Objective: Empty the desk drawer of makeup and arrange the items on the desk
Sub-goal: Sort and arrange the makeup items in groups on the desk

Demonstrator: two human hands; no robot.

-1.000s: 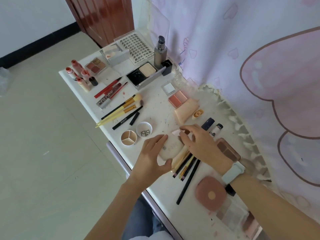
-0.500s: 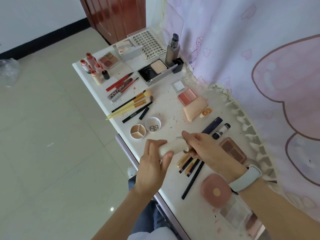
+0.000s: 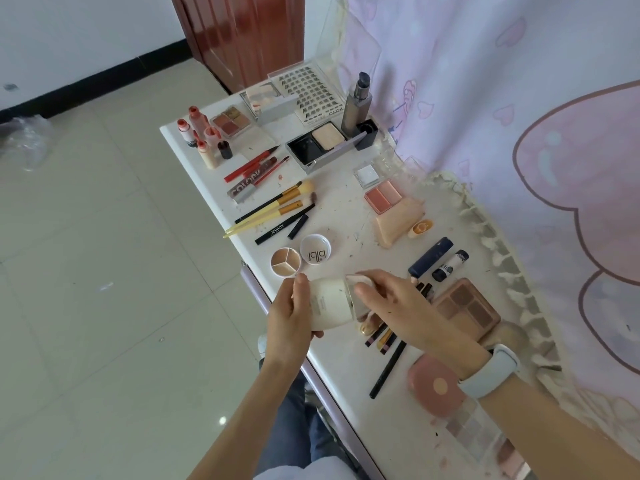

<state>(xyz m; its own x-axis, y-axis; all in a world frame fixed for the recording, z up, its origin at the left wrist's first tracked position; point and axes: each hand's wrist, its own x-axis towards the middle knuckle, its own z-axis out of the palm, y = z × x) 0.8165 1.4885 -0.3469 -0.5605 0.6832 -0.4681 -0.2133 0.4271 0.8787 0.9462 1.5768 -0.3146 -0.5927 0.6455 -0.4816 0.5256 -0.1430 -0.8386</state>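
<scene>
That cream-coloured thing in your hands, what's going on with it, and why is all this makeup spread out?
A person is sorting makeup on a white desk. Both hands hold a cream tube just above the desk's near edge: the left hand grips its body, the right hand its cap end. Laid out around it are brushes, red pencils, small bottles, a brown eyeshadow palette and a pink compact.
</scene>
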